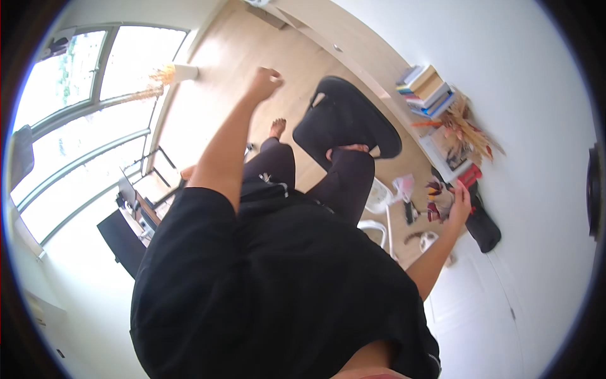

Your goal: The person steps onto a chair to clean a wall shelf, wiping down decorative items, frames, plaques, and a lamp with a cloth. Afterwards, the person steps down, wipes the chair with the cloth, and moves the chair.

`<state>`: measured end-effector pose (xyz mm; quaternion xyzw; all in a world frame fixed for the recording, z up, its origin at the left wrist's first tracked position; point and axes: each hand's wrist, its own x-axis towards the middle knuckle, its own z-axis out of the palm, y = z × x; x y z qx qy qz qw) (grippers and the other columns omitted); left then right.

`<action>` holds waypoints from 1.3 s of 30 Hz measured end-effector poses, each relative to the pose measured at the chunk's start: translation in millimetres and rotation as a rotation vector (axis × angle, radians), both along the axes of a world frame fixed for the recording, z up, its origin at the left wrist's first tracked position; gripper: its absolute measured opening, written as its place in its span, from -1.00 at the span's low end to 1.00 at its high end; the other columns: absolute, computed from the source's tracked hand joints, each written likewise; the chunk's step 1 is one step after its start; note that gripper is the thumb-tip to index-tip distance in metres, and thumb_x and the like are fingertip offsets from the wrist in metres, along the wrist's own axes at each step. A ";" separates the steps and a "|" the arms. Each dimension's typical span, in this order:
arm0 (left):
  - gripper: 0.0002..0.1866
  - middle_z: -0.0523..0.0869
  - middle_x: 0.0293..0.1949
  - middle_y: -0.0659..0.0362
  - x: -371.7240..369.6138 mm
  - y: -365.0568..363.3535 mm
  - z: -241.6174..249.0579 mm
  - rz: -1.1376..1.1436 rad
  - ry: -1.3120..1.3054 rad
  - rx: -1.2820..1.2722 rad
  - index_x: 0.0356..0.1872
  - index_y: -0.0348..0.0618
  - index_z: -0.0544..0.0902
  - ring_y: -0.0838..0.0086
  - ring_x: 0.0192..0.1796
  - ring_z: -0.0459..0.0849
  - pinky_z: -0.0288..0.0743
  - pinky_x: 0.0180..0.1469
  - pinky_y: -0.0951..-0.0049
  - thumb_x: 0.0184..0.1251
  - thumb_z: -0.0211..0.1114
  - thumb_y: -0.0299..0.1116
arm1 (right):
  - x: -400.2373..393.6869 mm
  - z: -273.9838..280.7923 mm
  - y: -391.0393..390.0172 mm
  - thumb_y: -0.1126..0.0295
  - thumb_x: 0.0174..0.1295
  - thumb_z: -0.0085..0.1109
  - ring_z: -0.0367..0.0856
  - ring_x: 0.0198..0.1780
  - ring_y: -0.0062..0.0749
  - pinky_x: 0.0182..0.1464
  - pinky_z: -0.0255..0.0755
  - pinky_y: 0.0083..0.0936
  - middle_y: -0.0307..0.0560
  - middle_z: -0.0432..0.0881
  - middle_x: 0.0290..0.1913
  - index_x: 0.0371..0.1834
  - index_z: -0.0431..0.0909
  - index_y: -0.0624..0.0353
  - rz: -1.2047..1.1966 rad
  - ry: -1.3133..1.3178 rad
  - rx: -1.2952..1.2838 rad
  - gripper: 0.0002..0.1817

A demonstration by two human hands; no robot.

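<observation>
My left hand (265,83) is raised ahead of me over the wooden floor, its fingers curled in with no object showing in them. Out to the right, my right hand (461,203) has its fingers extended and overlaps a red item (469,175) and a black elongated case (485,226) near the wall. Below my torso, a broad black panel with slot openings (347,117) lies by my feet. One bare foot (348,150) is at its near edge; the other foot (278,128) is on the floor (237,60) to its left.
Stacked books (428,90), dried flowers (466,129) and a white frame (444,155) are along the right wall. A white chair-like frame (379,230) stands near my right leg. Large windows (82,126), a planter (185,72) and a black monitor-like panel (120,240) are on the left.
</observation>
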<state>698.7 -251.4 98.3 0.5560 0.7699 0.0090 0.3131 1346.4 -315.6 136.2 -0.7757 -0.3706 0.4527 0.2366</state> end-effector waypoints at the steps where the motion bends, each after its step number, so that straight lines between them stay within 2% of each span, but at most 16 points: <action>1: -0.64 0.52 0.04 -0.13 14.0 14.3 -19.1 -0.032 0.002 -0.026 -0.12 -0.10 0.69 0.09 0.06 0.51 0.42 0.15 0.18 0.12 0.35 -0.11 | 0.8 -26.6 -4.4 0.17 0.36 0.10 0.55 -0.17 -0.55 -0.06 0.39 -0.58 -0.13 0.65 -0.19 0.07 0.55 0.25 -0.035 0.018 0.077 -0.61; 4: -0.41 0.49 0.18 0.03 103.1 50.8 -33.1 -0.142 0.251 -0.261 0.17 0.03 0.52 0.11 0.26 0.44 0.36 0.19 0.06 0.13 0.29 0.06 | -11.5 -59.9 -12.9 0.10 0.39 0.01 0.54 -0.10 -0.48 -0.03 0.43 -0.50 -0.08 0.59 -0.03 0.13 0.51 0.21 -0.421 0.345 0.092 -0.56; 7: -0.48 0.44 0.24 0.08 160.2 54.8 -90.0 -0.459 0.164 0.251 0.20 0.02 0.48 0.17 0.30 0.41 0.13 0.33 -0.12 0.31 0.11 0.04 | -21.4 -94.6 -34.3 0.00 0.41 -0.07 0.54 0.02 -0.31 0.03 0.47 -0.41 -0.01 0.51 0.12 0.23 0.41 0.17 -0.531 0.477 0.204 -0.47; 11: -0.53 0.51 0.18 0.14 176.7 52.1 -158.2 -0.862 0.068 0.528 0.25 0.02 0.44 0.25 0.31 0.39 -0.10 0.42 -0.11 0.37 0.06 -0.09 | -69.1 -113.5 -73.5 -0.12 0.37 -0.10 0.51 0.16 -0.15 0.06 0.52 -0.27 0.00 0.49 0.18 0.34 0.26 0.09 -0.688 0.672 0.402 -0.37; 13: -0.57 0.55 0.15 0.19 180.1 51.6 -160.4 -1.030 0.208 0.056 0.22 0.01 0.46 0.33 0.32 0.38 -0.15 0.44 -0.15 0.39 0.04 -0.14 | -82.2 -121.4 -93.7 -0.14 0.35 -0.08 0.57 0.06 -0.18 -0.04 0.56 -0.22 -0.04 0.51 0.14 0.27 0.32 0.08 -0.695 0.677 0.412 -0.38; 15: -0.58 0.58 0.13 0.22 174.8 48.5 -192.7 -0.950 0.078 0.129 0.21 0.01 0.46 0.40 0.33 0.38 -0.17 0.43 -0.21 0.38 0.06 -0.17 | -124.3 -147.4 -149.7 -0.24 0.32 -0.13 0.64 -0.20 -0.27 -0.39 0.57 -0.46 -0.06 0.60 -0.04 0.19 0.38 0.11 -0.825 0.561 0.525 -0.34; 19: -0.44 0.40 0.31 0.17 119.7 54.9 -211.1 -1.046 -0.137 0.363 0.37 0.02 0.25 0.31 0.40 0.29 -0.15 0.40 -0.30 0.35 0.11 -0.22 | -268.1 -177.5 -230.7 -0.31 0.16 0.07 0.53 -0.52 -0.41 -0.55 0.43 -0.55 -0.08 0.62 -0.36 0.01 0.44 0.28 -1.718 0.444 0.689 -0.24; 22: -0.31 0.21 0.43 0.18 89.0 89.2 -213.5 -1.128 -0.046 0.279 0.44 0.05 0.12 0.26 0.46 0.18 -0.14 0.39 -0.31 0.31 0.16 -0.16 | -325.0 -191.3 -296.9 -0.16 0.21 0.10 0.49 -0.57 -0.43 -0.54 0.43 -0.58 -0.09 0.61 -0.37 -0.02 0.45 0.26 -1.346 0.885 1.001 -0.37; 25: -0.28 0.17 0.45 0.11 69.9 80.2 -216.2 -1.128 -0.004 0.166 0.39 0.01 0.25 0.17 0.47 0.13 -0.15 0.40 -0.29 0.21 0.26 -0.07 | -405.7 -150.3 -370.4 -0.09 0.26 0.05 0.44 -0.60 -0.49 -0.70 0.24 -0.67 -0.07 0.63 -0.26 0.03 0.45 0.19 -1.477 0.492 0.971 -0.45; 27: -0.32 0.16 0.45 0.07 58.7 68.2 -219.3 -1.082 -0.143 0.217 0.34 -0.01 0.33 0.16 0.46 0.15 -0.16 0.39 -0.29 0.20 0.27 -0.06 | -412.4 -118.9 -349.3 0.02 0.32 -0.02 0.29 -0.72 -0.57 -0.75 0.12 -0.68 -0.14 0.63 -0.27 0.06 0.45 0.19 -1.879 0.450 1.020 -0.53; 28: -0.32 0.16 0.45 0.07 52.3 61.5 -220.7 -1.081 -0.140 0.208 0.34 -0.01 0.33 0.16 0.46 0.15 -0.16 0.39 -0.29 0.20 0.27 -0.06 | -407.1 -130.5 -360.6 0.02 0.32 -0.02 0.29 -0.72 -0.57 -0.75 0.12 -0.68 -0.14 0.63 -0.27 0.06 0.45 0.19 -1.882 0.449 1.010 -0.53; 30: -0.36 0.20 0.42 0.06 48.0 53.1 -222.6 -1.029 -0.207 0.249 0.30 -0.02 0.38 0.19 0.45 0.18 -0.15 0.39 -0.28 0.20 0.27 -0.06 | -393.0 -160.0 -401.4 0.06 0.35 -0.15 0.39 -0.62 -0.61 -0.64 0.20 -0.69 -0.15 0.62 -0.24 0.12 0.44 0.16 -1.139 0.629 1.021 -0.54; 32: -0.37 0.21 0.41 0.06 47.3 49.4 -223.0 -1.035 -0.231 0.288 0.29 -0.01 0.39 0.19 0.44 0.21 -0.14 0.39 -0.27 0.20 0.27 -0.05 | -412.1 -172.5 -353.1 0.07 0.36 -0.10 0.50 -0.39 -0.66 -0.51 0.33 -0.62 -0.23 0.62 -0.13 0.16 0.44 0.10 -1.375 0.299 0.721 -0.55; 34: -0.42 0.28 0.38 0.13 55.4 51.6 -237.0 -1.008 -0.290 0.412 0.22 0.09 0.48 0.19 0.36 0.34 -0.08 0.36 -0.28 0.18 0.28 0.01 | -409.8 -227.3 -337.8 0.20 0.31 0.06 0.58 -0.17 -0.48 -0.01 0.39 -0.42 -0.25 0.64 -0.16 -0.05 0.55 0.12 -1.302 -0.002 0.493 -0.71; 37: -0.46 0.32 0.34 0.08 76.4 53.4 -234.9 -1.058 -0.344 0.491 0.21 0.01 0.47 0.18 0.39 0.29 -0.12 0.37 -0.26 0.25 0.22 -0.02 | -427.3 -261.3 -296.5 0.34 0.24 0.17 0.56 -0.18 -0.51 -0.09 0.39 -0.45 -0.22 0.65 -0.23 -0.24 0.63 0.14 -1.150 -0.112 0.279 -0.85; 39: -0.54 0.49 0.22 0.11 96.8 56.2 -240.1 -1.023 -0.410 0.625 0.13 0.04 0.53 0.22 0.32 0.40 -0.10 0.36 -0.26 0.29 0.16 0.01 | -431.2 -285.9 -279.4 0.30 0.23 0.14 0.63 -0.23 -0.28 -0.13 0.42 -0.44 -0.03 0.68 -0.30 -0.17 0.66 0.13 -0.821 -0.785 -0.011 -0.79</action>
